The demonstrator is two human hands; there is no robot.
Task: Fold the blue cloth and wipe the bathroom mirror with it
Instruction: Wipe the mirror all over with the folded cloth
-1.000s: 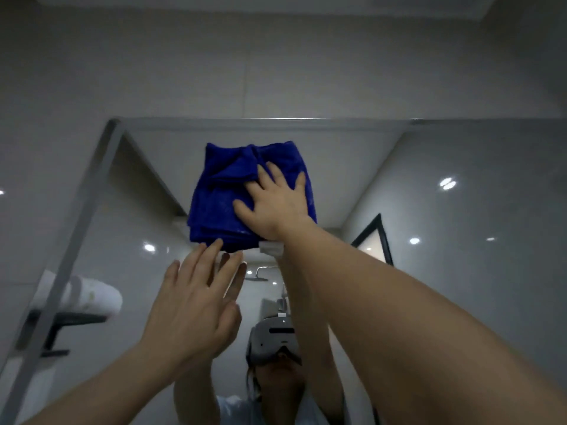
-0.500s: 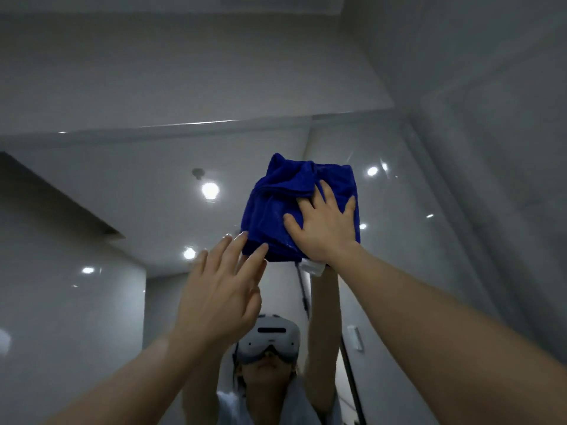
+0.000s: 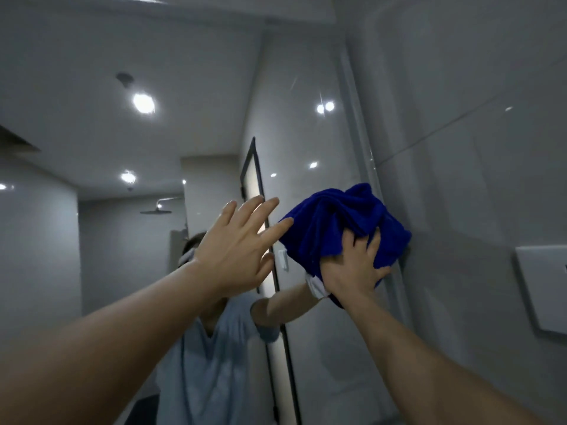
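The blue cloth [image 3: 334,222] is bunched against the bathroom mirror [image 3: 294,96], close to the mirror's right edge. My right hand [image 3: 357,268] grips the cloth from below and pushes it onto the glass; folds of cloth cover its fingertips. My left hand [image 3: 236,250] is raised just left of the cloth with its fingers spread and straight, holding nothing; its fingertips nearly reach the cloth's left edge. The mirror reflects me, both arms and the room behind.
A grey tiled wall [image 3: 460,148] meets the mirror's right edge. A white rectangular plate [image 3: 543,286] is fixed to that wall at the right. Ceiling lights, a shower head and a dark-framed door appear only as reflections.
My right hand has carried the cloth down and to the right, from the mirror's top to its right edge. The cloth is more bunched. My left hand followed alongside, still open.
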